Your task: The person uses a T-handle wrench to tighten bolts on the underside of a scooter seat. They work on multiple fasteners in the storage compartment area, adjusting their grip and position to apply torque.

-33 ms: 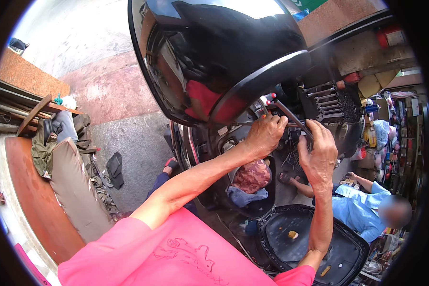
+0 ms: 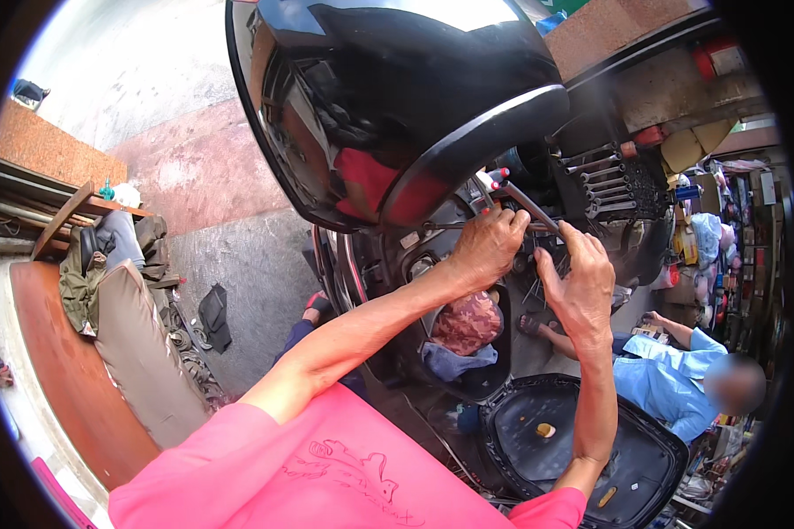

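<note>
My left hand (image 2: 491,243) is closed at the black scooter's (image 2: 432,62) raised glossy bodywork, near a thin horizontal rod (image 2: 443,226) and small red-and-silver parts (image 2: 498,176); what exactly it grips is hidden by the fingers. My right hand (image 2: 579,284) has its fingers curled on the lower end of a slanting metal bar (image 2: 531,204), thumb apart. Below the hands an open storage well (image 2: 507,375) holds a camouflage-patterned bundle (image 2: 468,322) and blue cloth (image 2: 450,360).
Wrenches (image 2: 604,185) hang right of the hands. A co-worker in a blue shirt (image 2: 653,388) sits at lower right beside crowded shelves (image 2: 750,247). A black lid (image 2: 538,467) lies open below. A padded bench (image 2: 141,370), wooden board (image 2: 53,370) and black mat (image 2: 213,317) are at left.
Both hands and the bar sit slightly further left in the picture, as does the raised bodywork. The right hand's thumb has shifted a little left. The grips look unchanged.
</note>
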{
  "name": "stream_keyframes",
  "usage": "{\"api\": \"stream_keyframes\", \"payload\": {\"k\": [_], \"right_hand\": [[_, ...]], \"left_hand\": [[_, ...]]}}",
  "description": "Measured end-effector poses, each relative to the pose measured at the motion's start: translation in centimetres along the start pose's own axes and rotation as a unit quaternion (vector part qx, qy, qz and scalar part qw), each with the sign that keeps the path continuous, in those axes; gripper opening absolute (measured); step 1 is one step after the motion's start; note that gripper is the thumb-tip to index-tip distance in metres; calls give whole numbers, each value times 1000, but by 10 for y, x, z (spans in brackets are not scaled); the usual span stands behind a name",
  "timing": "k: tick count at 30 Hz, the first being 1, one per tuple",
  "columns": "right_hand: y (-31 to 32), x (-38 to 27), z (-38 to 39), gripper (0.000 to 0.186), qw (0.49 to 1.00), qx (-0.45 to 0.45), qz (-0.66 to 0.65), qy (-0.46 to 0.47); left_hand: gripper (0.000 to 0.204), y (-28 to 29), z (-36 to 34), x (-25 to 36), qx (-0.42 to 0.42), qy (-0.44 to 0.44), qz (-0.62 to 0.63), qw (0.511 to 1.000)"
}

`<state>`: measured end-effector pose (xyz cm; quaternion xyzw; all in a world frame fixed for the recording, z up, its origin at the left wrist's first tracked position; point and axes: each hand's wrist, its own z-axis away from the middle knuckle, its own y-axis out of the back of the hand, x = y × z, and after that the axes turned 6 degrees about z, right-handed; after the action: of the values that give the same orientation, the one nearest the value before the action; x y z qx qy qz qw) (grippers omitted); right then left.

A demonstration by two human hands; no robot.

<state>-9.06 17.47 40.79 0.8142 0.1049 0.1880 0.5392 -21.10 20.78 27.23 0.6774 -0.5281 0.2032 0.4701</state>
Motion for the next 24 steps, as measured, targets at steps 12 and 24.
{"api": "stream_keyframes", "payload": {"k": [12,24], "right_hand": [[5,-3,-25,25,994,31,31,95],[21,5,-42,15,972,-222,-74,20]], "left_hand": [[21,11,1,0,-16,21,22,999],[18,13,8,-2,10,10,53,998]]}}
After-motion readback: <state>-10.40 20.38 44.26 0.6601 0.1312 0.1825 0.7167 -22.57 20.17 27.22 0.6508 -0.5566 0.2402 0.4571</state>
